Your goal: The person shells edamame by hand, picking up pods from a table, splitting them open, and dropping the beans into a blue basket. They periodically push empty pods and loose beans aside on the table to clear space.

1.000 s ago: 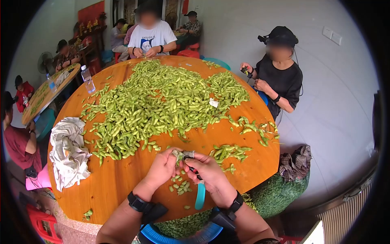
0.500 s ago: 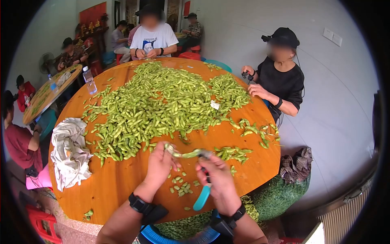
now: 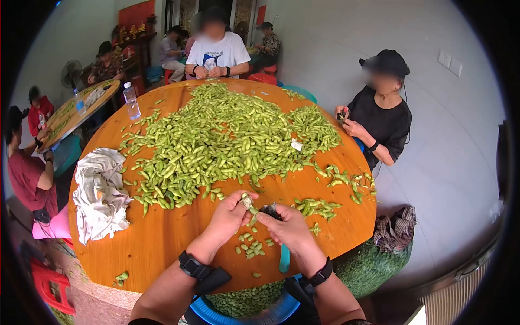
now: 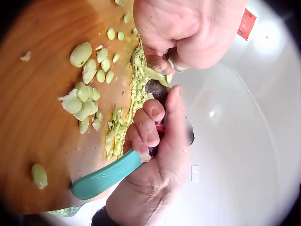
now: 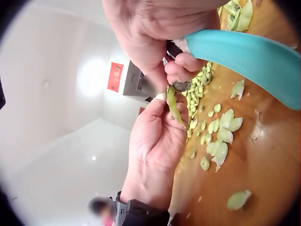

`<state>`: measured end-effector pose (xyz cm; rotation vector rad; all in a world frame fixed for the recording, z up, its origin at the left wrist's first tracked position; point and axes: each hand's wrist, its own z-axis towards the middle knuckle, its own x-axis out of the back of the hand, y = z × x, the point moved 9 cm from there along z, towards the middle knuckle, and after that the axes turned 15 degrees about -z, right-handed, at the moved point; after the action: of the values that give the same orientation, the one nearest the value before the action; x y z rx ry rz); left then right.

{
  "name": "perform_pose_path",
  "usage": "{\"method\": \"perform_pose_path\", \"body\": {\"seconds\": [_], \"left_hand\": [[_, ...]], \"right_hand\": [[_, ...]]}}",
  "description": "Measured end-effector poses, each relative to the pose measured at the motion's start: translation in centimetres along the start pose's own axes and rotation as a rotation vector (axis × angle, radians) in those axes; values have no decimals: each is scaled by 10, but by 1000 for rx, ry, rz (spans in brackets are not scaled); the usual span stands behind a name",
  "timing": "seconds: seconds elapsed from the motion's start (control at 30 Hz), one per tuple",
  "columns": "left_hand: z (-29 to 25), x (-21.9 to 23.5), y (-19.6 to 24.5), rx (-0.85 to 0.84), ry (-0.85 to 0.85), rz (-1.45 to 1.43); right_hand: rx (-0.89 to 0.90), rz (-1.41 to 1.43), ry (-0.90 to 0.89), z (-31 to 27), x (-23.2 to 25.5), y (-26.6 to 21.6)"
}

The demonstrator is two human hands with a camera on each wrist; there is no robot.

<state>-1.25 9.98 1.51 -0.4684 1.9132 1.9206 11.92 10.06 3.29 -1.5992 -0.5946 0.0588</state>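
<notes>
In the head view my left hand (image 3: 225, 219) pinches a green bean pod (image 3: 249, 203) above the table's near part. My right hand (image 3: 292, 230) grips a tool with a curved teal handle (image 4: 110, 176) and a dark, rough tip (image 4: 156, 88). The two hands meet fingertip to fingertip, with the tool's tip right at the pod (image 5: 174, 106) in the right wrist view. Right thumb and tool tip partly hide the pod. Below the hands, shelled green beans (image 3: 253, 249) lie in a small loose cluster on the wooden table (image 3: 162, 246).
A large heap of pods (image 3: 216, 141) covers the table's middle, with a smaller pile (image 3: 319, 208) on the right. White cloth (image 3: 100, 195) and a water bottle (image 3: 131, 101) stand left. A blue basin (image 3: 216, 314) of beans sits below the edge. Other people sit around.
Half a second ago the hands were apart with green pod pieces stretched between them; now they are back together at a pod. The head view has shifted slightly. The person at right has brought their hands together.
</notes>
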Motion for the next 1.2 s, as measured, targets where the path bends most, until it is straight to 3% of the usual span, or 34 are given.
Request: {"method": "perform_pose_path", "body": {"seconds": [0.27,0.33,0.5,0.6,0.83,0.9,0.93,1.0,1.03,1.07,1.13,1.2], "left_hand": [[-5,-11,-3,14,-73,31],[-5,-15,3,-13,-94,36],[-10,-15,1,77,-177,371],[-8,-11,-1,70,-225,397],[-7,-5,-17,212,-227,194],[-1,10,-3,7,-34,353],[0,10,-4,7,-38,356],[-3,3,16,-266,-48,633],[-4,1,16,-268,-51,634],[-3,-1,5,-136,-88,554],[-5,-8,-12,93,-132,342],[-5,-7,-20,176,-161,187]], "right_hand": [[-31,-35,12,0,-3,6],[-110,38,-19,-1,0,9],[-137,22,-21,-4,8,19],[-132,-3,-63,-1,10,20],[-157,35,-132,-4,5,20],[-153,11,-95,-5,10,22],[-147,-20,-61,-5,15,22],[-95,-88,15,-11,20,11],[-45,-157,89,-14,25,3],[-43,-156,93,-14,23,8],[231,-474,269,-15,27,-11],[252,-521,296,-22,25,-20]]}}
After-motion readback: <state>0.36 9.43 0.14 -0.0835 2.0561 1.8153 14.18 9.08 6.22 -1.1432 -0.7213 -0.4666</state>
